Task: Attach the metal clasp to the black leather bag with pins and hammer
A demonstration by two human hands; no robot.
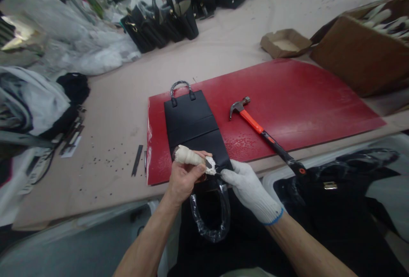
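A flat black bag piece (194,119) lies across the left part of a red board (306,98), one wrapped handle (180,84) at its far end and another (211,236) hanging over the table's front edge. My left hand (187,179), bare, is closed around a tool wrapped in whitish tape (188,156), its tip over the near end of the bag piece. In a white glove with a blue cuff, my right hand (252,189) pinches the bag piece's near edge by the lower handle's base. Whether those fingers also hold something small cannot be made out.
A claw hammer (252,121) with an orange and black handle rests on the board. Black strips (137,160) and small dark bits lie left. Cardboard boxes (361,51) stand right, black bags (159,25) at the back near a person, plastic-wrapped items (32,98) far left.
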